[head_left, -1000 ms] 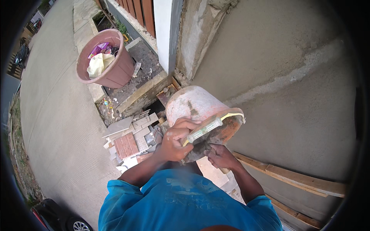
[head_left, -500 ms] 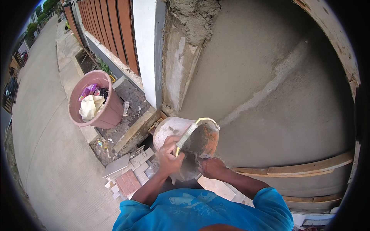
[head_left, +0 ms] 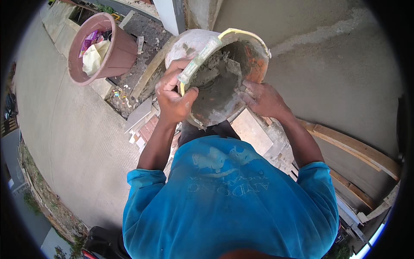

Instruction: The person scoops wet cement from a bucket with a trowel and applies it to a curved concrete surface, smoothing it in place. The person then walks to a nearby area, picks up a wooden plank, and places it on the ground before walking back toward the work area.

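both hands [head_left: 215, 97] on mortar bucket [head_left: 215, 82]

The bucket [head_left: 215, 73] is orange inside, with grey cement [head_left: 217, 93] (wet-looking) and a yellow rim. The shirt [head_left: 228, 203] is bright blue. The bin [head_left: 114, 54] is dusty pink. The floor [head_left: 64, 129] is grey.

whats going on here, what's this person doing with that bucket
A person in a blue shirt holds a mortar-caked bucket up in front of them. The left hand grips its rim and yellow handle, while the right hand reaches into the wet grey mortar inside. To the person's left, a pink tub of rubbish sits on the ground, with a freshly plastered wall ahead.
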`<move>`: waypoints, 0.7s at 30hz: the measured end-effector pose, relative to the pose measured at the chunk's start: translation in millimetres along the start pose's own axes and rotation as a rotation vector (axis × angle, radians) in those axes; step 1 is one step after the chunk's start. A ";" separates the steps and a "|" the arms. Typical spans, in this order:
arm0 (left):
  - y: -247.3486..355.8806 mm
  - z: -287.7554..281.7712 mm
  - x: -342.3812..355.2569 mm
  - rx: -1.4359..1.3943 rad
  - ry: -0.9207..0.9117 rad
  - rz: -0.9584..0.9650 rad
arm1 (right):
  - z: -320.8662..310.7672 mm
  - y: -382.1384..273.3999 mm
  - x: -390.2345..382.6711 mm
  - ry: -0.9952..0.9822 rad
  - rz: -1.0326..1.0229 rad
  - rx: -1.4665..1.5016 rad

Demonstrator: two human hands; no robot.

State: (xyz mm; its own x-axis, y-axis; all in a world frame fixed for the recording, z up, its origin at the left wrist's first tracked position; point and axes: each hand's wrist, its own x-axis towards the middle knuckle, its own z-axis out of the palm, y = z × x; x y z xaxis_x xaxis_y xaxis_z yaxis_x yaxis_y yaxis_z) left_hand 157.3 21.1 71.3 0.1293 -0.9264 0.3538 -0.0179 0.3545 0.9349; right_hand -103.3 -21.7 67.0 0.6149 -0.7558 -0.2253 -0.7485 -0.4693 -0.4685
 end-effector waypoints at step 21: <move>-5.9 33.3 17.2 0.106 0.023 0.053 | 37.2 22.1 -35.6 -0.191 0.250 0.096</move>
State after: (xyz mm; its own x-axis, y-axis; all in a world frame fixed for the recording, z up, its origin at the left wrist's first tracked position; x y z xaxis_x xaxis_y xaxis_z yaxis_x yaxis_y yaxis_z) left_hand 126.6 -1.2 72.8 0.1483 -0.9031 0.4031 -0.1297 0.3863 0.9132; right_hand -132.5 11.9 32.9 0.4577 -0.7383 -0.4954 -0.8607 -0.2282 -0.4551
